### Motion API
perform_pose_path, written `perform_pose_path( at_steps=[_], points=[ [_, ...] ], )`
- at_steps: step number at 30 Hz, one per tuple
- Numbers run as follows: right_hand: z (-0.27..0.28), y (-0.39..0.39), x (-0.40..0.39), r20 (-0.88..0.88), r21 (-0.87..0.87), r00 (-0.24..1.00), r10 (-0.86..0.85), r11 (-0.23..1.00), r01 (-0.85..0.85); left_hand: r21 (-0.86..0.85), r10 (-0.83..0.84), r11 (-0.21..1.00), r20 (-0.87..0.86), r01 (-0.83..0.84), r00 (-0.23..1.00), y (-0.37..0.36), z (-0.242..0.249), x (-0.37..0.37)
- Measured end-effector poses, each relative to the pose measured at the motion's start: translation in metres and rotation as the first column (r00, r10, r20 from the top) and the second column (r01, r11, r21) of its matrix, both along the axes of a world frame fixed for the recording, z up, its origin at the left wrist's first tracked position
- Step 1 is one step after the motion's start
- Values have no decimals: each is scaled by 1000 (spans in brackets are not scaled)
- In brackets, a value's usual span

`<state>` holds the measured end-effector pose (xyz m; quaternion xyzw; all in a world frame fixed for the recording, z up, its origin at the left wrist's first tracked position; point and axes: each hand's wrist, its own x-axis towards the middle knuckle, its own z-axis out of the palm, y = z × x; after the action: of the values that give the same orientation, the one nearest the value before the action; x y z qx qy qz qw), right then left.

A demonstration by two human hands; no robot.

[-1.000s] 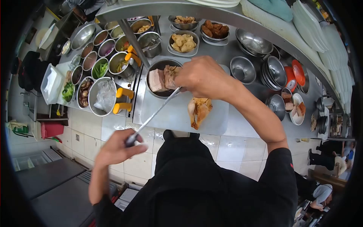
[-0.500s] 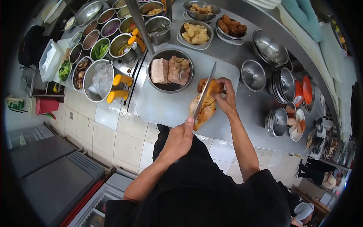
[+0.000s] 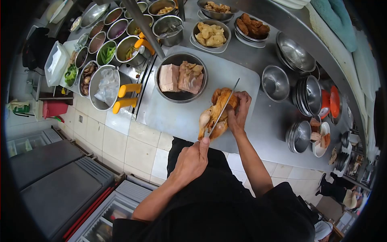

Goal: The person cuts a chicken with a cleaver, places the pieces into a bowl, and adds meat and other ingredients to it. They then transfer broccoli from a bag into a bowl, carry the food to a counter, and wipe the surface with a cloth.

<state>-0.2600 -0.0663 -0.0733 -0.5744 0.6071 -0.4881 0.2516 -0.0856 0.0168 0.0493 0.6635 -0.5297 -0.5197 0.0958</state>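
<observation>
A cooked whole chicken [image 3: 210, 117] lies on the grey cutting board [image 3: 173, 115] at the counter's near edge. My right hand [image 3: 239, 111] presses on the chicken's right side and steadies it. My left hand [image 3: 192, 159] grips the handle of a cleaver [image 3: 224, 107], whose blade rests lengthwise along the top of the chicken. Behind the chicken on the board stands a steel bowl [image 3: 179, 98] holding two slabs of pale cooked meat [image 3: 179, 77].
Several steel tubs of vegetables and toppings [image 3: 105, 52] fill the back left, beside two yellow-handled tools [image 3: 125, 97]. Bowls of fried food [image 3: 210, 35] sit behind the board. Empty and stacked steel bowls [image 3: 307, 94] stand to the right. A shelf post [image 3: 145, 26] rises at the back.
My right hand left the meat bowl and came down onto the chicken. My left hand brought the cleaver up from near my body onto the chicken, then slid it slightly right.
</observation>
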Motion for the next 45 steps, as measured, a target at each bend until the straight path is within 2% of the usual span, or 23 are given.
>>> perform_pose_path(
  at_steps=[8, 12, 14, 18, 20, 23, 28, 31, 32, 33, 35, 36, 37, 39, 40, 42, 43, 44, 45],
  points=[
    [-7, 0, -4, -40, 63, 999, 28, 998, -25, 60, -34, 998, 66, 30, 997, -20, 7, -9],
    [-9, 0, -7, -42, 61, 997, 66, 996, -64, 52, -66, 997, 76, 63, 995, -20, -10, -14],
    [-10, 1, -7, -35, 65, 997, 72, 995, -70, -56, -93, 993, 144, 102, 985, -22, -16, -18],
    [-11, 1, -7, -38, 9, 996, 81, 997, -81, -23, -83, 996, 163, 88, 983, -31, -16, -24],
    [-13, 1, -7, -52, -9, 996, 75, 997, -76, -144, -95, 981, 246, 133, 965, -27, -22, -32],
    [-11, 1, -8, -106, -9, 994, 37, 999, -38, -222, -76, 965, 283, 142, 956, -30, -35, -37],
    [1, -4, -7, -65, 24, 998, 23, 999, -22, -306, -29, 947, 230, 100, 973, -29, -52, -35],
    [1, 14, -9, -140, -20, 988, 62, 998, -66, -297, -51, 949, 180, 104, 982, -19, -47, -23],
    [3, 21, -11, -61, 41, 994, 87, 996, -84, -266, -47, 959, 200, 100, 979, -10, -50, -18],
    [13, 20, -9, -64, 24, 994, 87, 996, -86, -229, -45, 969, 223, 98, 974, -3, -50, -15],
    [34, 16, -7, -196, -92, 975, -100, 992, 84, -251, -33, 964, 231, 93, 972, 0, -52, -12],
    [60, 4, -4, -242, -214, 968, -64, 977, 11, -243, -48, 964, 240, 107, 970, -1, -51, -12],
    [96, -13, 2, -291, -321, 956, -35, 945, -63, -226, -68, 966, 248, 126, 966, 1, -51, -12],
    [166, -37, 14, -592, -357, 800, 97, 859, -368, -250, -54, 961, 254, 119, 966, 4, -54, -13],
    [158, -48, 19, -590, -345, 800, 105, 864, -368, -285, -31, 953, 257, 106, 966, 4, -56, -15],
    [126, -62, 26, -796, -123, 564, 221, 852, -508, -261, -42, 958, 277, 117, 960, -4, -56, -17],
    [97, -57, 17, -792, -103, 562, 237, 856, -506, -245, -65, 959, 298, 142, 953, -1, -54, -17],
    [68, -67, 8, -807, 5, 516, 288, 877, -481, -275, -71, 944, 363, 179, 929, -4, -49, -27],
    [69, -69, 10, -811, 110, 485, 327, 900, -423, -282, -55, 945, 366, 167, 929, -6, -50, -25]
  ],
)
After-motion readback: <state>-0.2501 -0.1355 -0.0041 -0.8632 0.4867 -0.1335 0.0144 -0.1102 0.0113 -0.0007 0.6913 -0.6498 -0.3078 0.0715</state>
